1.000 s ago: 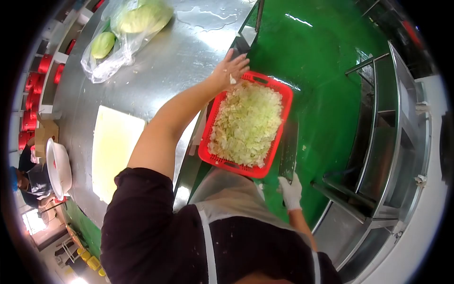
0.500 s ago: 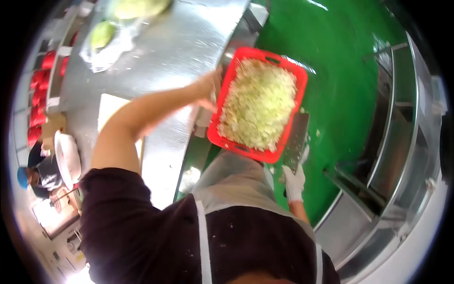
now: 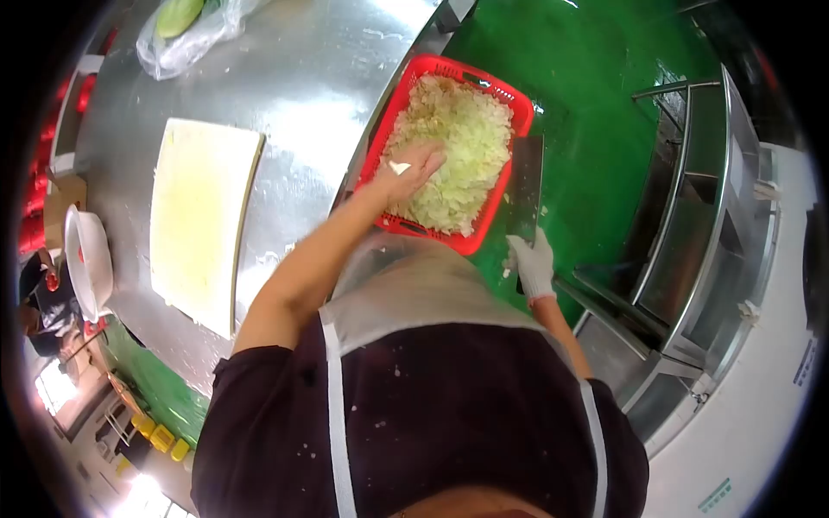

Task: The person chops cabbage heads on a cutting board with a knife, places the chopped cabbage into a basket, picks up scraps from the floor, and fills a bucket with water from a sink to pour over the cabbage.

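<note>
A red plastic basket (image 3: 521,102) full of chopped pale-green cabbage (image 3: 471,129) stands beside the metal table's edge. On top of the cabbage lies my bare left hand (image 3: 416,170), its fingers stretched out, with a small white scrap (image 3: 399,167) on its back. My right hand (image 3: 533,263), in a white glove, grips the handle of a cleaver (image 3: 527,177). The wide blade points away from me, alongside the basket's right side. Bits of cabbage cling to the blade and glove.
A white cutting board (image 3: 199,220) lies on the metal table (image 3: 302,78). Beyond it, a plastic bag (image 3: 186,47) holds a green vegetable (image 3: 177,15). A white tub (image 3: 89,263) and another person (image 3: 52,298) are at the far left. Metal racks (image 3: 691,216) stand right, over green floor (image 3: 596,86).
My left hand has moved from the basket's left rim onto the cabbage. The cleaver stays in my right hand. My view has shifted, so more of the cutting board shows.
</note>
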Tool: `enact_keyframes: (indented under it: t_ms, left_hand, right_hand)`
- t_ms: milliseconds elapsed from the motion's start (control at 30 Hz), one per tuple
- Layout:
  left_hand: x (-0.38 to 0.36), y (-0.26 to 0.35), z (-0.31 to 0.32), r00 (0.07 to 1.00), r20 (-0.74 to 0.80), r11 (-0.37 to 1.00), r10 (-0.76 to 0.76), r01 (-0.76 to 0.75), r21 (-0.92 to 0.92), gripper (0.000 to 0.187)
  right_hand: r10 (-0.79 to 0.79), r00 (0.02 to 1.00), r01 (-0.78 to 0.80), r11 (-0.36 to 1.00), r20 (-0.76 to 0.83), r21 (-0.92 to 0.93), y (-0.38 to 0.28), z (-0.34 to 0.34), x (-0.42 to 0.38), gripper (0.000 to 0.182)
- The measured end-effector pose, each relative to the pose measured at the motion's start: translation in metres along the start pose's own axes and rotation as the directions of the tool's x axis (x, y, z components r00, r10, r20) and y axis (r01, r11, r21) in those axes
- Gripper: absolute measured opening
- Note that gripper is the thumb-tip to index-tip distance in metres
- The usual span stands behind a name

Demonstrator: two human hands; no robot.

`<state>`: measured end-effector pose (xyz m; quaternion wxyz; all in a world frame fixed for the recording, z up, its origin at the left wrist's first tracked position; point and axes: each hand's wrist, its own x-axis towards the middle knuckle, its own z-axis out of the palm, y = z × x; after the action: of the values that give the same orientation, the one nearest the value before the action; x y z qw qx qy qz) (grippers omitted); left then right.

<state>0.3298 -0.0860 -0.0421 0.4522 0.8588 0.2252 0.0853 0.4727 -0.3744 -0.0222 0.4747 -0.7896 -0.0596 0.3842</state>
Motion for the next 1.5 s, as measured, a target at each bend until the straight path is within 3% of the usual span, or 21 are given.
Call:
enact_keyframes:
  t_ms: [33,67,133,233,300,367,433,500,567,633,667,700,800,900,1033,1100,1167,1233,1333,1433,1500]
  left_hand:
    - [-0.015,0.005,-0.013,0.997,0.047,0.919,0.066,-0.079,0.386,0.044]
    - [-0.028,0.013,-0.033,0.988,0.115,0.689,0.106,-0.156,0.708,0.052]
    - [-0.067,0.012,-0.068,0.990,0.045,0.846,0.135,-0.139,0.514,0.061]
    - [-0.158,0.016,-0.100,0.925,-0.286,0.598,-0.252,0.381,0.705,0.067]
    - [-0.232,-0.022,-0.092,0.806,-0.490,0.700,-0.333,0.559,0.444,0.082]
    - [-0.283,-0.011,-0.072,0.804,-0.411,0.599,-0.430,0.595,0.536,0.087]
    - [-0.295,0.002,-0.057,0.819,-0.361,0.628,-0.446,0.574,0.526,0.090]
    - [-0.269,0.018,-0.049,0.732,-0.367,0.471,-0.574,0.662,0.584,0.080]
    - [-0.232,0.019,-0.045,0.792,-0.320,0.457,-0.520,0.575,0.679,0.073]
    - [-0.159,0.052,-0.066,0.874,-0.022,0.782,-0.485,0.445,0.436,0.071]
    - [-0.137,0.041,-0.052,0.980,0.003,0.850,-0.200,0.172,0.498,0.070]
    - [-0.124,0.027,-0.040,0.994,0.059,0.825,0.094,-0.111,0.554,0.068]
    - [-0.108,0.033,-0.051,0.914,-0.114,0.815,0.390,-0.285,0.504,0.060]
    - [-0.126,0.001,-0.091,0.932,-0.256,0.891,0.256,-0.125,0.436,0.047]
    - [-0.137,-0.033,-0.161,0.793,-0.559,0.911,0.241,0.014,0.413,0.034]
    - [-0.115,-0.080,-0.210,0.766,-0.558,0.832,0.320,0.055,0.553,0.038]
    - [-0.084,-0.100,-0.273,0.819,-0.566,0.815,0.095,0.262,0.517,0.050]
    - [-0.046,-0.111,-0.325,0.761,-0.646,0.672,0.056,0.450,0.588,0.070]
    - [0.012,-0.115,-0.385,0.724,-0.689,0.569,0.039,0.551,0.611,0.088]
    - [0.063,-0.133,-0.412,0.837,-0.546,0.605,-0.044,0.457,0.652,0.102]
    - [0.093,-0.151,-0.398,0.908,-0.383,0.705,-0.169,0.383,0.596,0.073]
  right_hand:
    - [0.014,0.999,-0.014,1.000,0.031,-0.008,-0.006,-0.002,-0.003,0.034]
    - [0.047,0.997,-0.047,0.999,0.055,0.000,-0.023,-0.001,-0.007,0.032]
    - [0.045,0.997,-0.043,0.999,0.068,-0.028,-0.027,0.001,-0.001,0.033]
    - [0.067,0.994,-0.061,0.996,0.083,-0.072,-0.036,0.003,0.000,0.032]
    - [0.055,0.993,-0.046,0.995,0.103,-0.084,-0.043,0.010,0.004,0.032]
    - [0.016,0.988,-0.010,0.999,0.153,-0.040,-0.045,0.011,0.015,0.031]
    - [0.007,0.986,-0.005,1.000,0.167,-0.012,-0.061,0.027,0.016,0.029]
    - [-0.050,0.988,0.055,0.998,0.147,-0.027,-0.085,0.039,0.010,0.028]
    - [-0.145,0.974,0.152,0.988,0.173,-0.028,-0.106,0.047,0.007,0.029]
    - [-0.144,0.981,0.144,0.990,0.132,0.009,-0.097,0.048,0.036,0.033]
    - [-0.138,0.981,0.140,0.990,0.138,-0.006,-0.115,0.053,0.028,0.030]
    - [-0.217,0.961,0.228,0.973,0.172,-0.047,-0.106,0.048,0.049,0.028]
    - [-0.224,0.964,0.226,0.974,0.144,-0.001,-0.150,0.063,0.021,0.028]
    - [-0.280,0.950,0.281,0.960,0.136,0.015,-0.160,0.076,0.026,0.032]
    - [-0.300,0.938,0.306,0.952,0.175,-0.009,-0.184,0.103,0.016,0.031]
    - [-0.274,0.934,0.285,0.958,0.231,-0.013,-0.195,0.118,0.009,0.031]
    - [-0.288,0.920,0.328,0.937,0.265,-0.121,-0.208,0.133,-0.002,0.030]
    - [-0.286,0.911,0.343,0.925,0.297,-0.162,-0.210,0.144,-0.007,0.031]
    - [-0.286,0.905,0.351,0.921,0.315,-0.170,-0.217,0.159,-0.018,0.033]
    - [-0.177,0.944,0.225,0.962,0.279,-0.154,-0.234,0.183,-0.033,0.032]
    - [-0.100,0.952,0.159,0.969,0.290,-0.188,-0.240,0.190,-0.027,0.034]
